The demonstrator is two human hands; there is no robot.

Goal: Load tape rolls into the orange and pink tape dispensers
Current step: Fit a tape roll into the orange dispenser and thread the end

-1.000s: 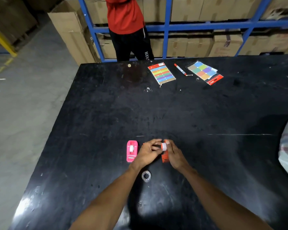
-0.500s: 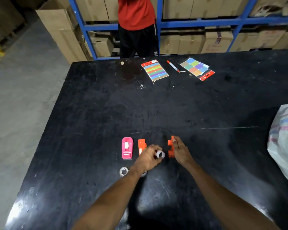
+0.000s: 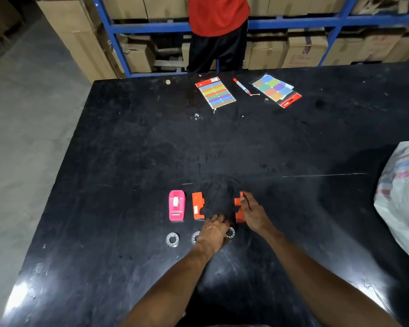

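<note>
The pink tape dispenser (image 3: 176, 205) lies flat on the black table (image 3: 132, 149) with a white roll in it. Right of it lies one orange dispenser half (image 3: 198, 205). A second orange dispenser piece (image 3: 239, 210) stands on edge further right, and my right hand (image 3: 254, 214) grips it. My left hand (image 3: 213, 231) rests palm down between the two orange pieces, and what its fingers hold is hidden. Three clear tape rolls lie in a row near me: one at the left (image 3: 172, 239), one (image 3: 195, 237) half under my left hand, one (image 3: 230, 232) at its right.
Two packs of coloured sticky labels (image 3: 215, 92) (image 3: 276, 89) and a red marker (image 3: 242, 86) lie at the table's far edge. A white woven sack (image 3: 404, 199) sits at the right edge. A person in a red shirt (image 3: 219, 31) stands behind the table before blue shelving with cartons.
The orange dispenser has come apart: one half now lies beside the pink one, the other stays in my right hand. My left hand dropped toward the rolls near me, where more rolls now show.
</note>
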